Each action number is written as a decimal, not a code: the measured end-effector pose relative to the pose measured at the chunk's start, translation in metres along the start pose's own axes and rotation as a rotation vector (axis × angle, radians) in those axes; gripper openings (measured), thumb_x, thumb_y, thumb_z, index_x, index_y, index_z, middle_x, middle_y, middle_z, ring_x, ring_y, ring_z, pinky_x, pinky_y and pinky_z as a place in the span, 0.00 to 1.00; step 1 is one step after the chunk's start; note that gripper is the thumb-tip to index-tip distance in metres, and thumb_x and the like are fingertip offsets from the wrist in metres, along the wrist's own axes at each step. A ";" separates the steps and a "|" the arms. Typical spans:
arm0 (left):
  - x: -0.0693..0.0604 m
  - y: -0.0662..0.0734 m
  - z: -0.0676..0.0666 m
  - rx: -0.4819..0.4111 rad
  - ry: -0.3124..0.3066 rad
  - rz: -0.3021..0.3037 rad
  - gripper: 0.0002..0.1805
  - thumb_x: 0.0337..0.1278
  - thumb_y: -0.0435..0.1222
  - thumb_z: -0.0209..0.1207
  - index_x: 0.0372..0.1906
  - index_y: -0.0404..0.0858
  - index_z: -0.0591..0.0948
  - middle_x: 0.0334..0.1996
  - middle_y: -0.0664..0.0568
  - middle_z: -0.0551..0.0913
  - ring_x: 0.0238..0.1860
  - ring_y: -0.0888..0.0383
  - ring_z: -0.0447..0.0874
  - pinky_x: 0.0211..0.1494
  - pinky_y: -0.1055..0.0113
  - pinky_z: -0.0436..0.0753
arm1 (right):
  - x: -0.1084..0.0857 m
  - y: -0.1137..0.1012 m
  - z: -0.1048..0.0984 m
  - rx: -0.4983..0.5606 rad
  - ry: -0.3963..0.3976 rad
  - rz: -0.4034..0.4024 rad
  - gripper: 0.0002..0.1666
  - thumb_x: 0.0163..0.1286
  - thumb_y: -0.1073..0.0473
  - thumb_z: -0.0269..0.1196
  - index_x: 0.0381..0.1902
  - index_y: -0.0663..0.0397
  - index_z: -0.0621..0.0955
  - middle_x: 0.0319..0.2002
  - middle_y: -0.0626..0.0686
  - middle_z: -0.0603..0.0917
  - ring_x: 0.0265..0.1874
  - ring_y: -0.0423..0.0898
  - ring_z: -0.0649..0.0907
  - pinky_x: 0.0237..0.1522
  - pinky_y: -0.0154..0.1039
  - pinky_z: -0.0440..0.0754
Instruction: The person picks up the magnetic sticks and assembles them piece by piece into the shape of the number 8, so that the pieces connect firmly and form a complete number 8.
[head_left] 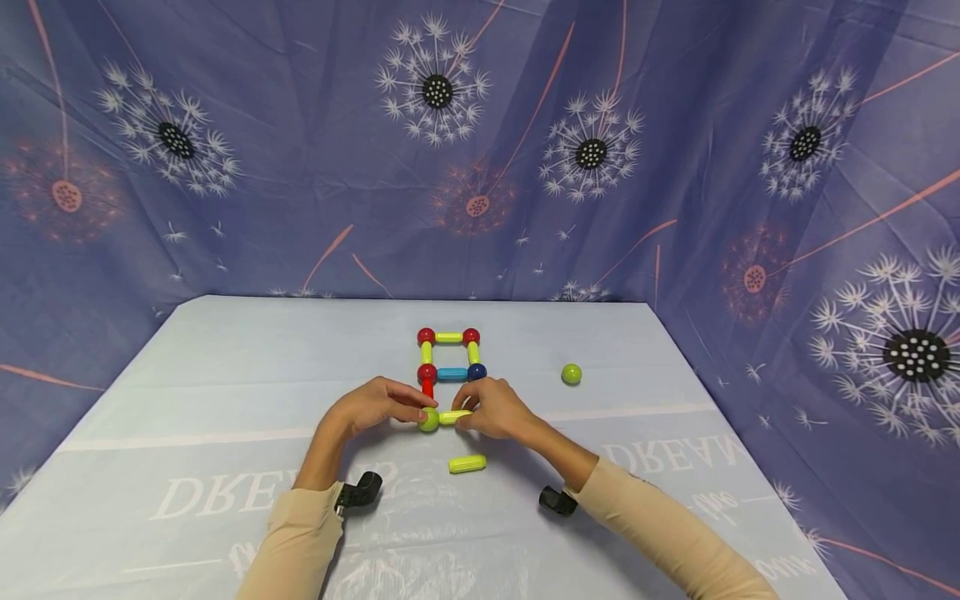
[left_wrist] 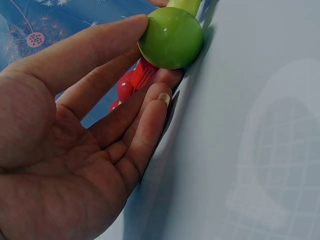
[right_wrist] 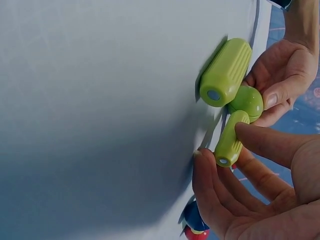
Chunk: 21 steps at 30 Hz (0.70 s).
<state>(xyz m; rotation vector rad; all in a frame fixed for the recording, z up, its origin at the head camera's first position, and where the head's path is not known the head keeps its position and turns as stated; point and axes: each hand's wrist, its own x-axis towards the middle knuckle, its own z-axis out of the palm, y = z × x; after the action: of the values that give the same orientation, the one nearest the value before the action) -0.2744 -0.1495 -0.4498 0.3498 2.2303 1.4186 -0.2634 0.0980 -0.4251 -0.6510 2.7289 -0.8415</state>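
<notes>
My left hand (head_left: pixel 375 405) pinches a lime-green ball (head_left: pixel 428 419) between thumb and fingers, low over the table. A yellow-green ribbed rod (right_wrist: pixel 231 140) meets that ball end-on, and my right hand (head_left: pixel 497 408) pinches it with thumb and fingers. Behind the ball, a red rod (head_left: pixel 427 389) runs back to a red ball (head_left: pixel 427 373) at the near left corner of a flat square. A light blue rod (head_left: pixel 452 374) forms the square's near side and ends at a dark blue ball (head_left: pixel 477 372). Yellow-green rods (head_left: pixel 448 337) make up its other sides, with red balls at the far corners.
A loose yellow-green rod (head_left: pixel 467 464) lies on the near side of the hands. Off to the right sits another lime-green ball (head_left: pixel 572 374). The table (head_left: pixel 225 375) has a pale printed cover, and a blue dandelion-patterned curtain (head_left: pixel 300 167) hangs behind and along the right.
</notes>
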 end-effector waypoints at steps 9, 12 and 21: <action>0.000 0.000 -0.001 0.018 -0.005 0.006 0.18 0.58 0.44 0.71 0.53 0.45 0.89 0.50 0.55 0.89 0.53 0.59 0.82 0.57 0.58 0.75 | -0.002 0.008 -0.018 0.053 -0.013 0.034 0.17 0.60 0.57 0.75 0.47 0.52 0.87 0.38 0.51 0.89 0.37 0.45 0.85 0.36 0.38 0.81; 0.000 0.001 -0.001 0.015 -0.008 -0.004 0.18 0.57 0.44 0.71 0.53 0.46 0.89 0.50 0.55 0.89 0.53 0.59 0.83 0.57 0.59 0.76 | -0.005 0.015 -0.026 0.056 0.010 0.062 0.20 0.60 0.55 0.75 0.50 0.51 0.86 0.38 0.50 0.89 0.37 0.45 0.85 0.37 0.39 0.80; 0.000 0.001 -0.002 0.026 -0.014 0.005 0.18 0.57 0.44 0.71 0.53 0.45 0.89 0.50 0.55 0.90 0.52 0.59 0.82 0.55 0.61 0.77 | -0.019 0.040 -0.056 0.040 0.098 0.117 0.27 0.60 0.52 0.75 0.57 0.51 0.83 0.42 0.54 0.88 0.42 0.49 0.85 0.42 0.44 0.81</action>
<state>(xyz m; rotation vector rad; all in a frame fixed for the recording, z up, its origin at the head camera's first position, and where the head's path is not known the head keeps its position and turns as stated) -0.2751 -0.1501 -0.4480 0.3739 2.2395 1.3868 -0.2786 0.1635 -0.4009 -0.4486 2.7964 -0.9207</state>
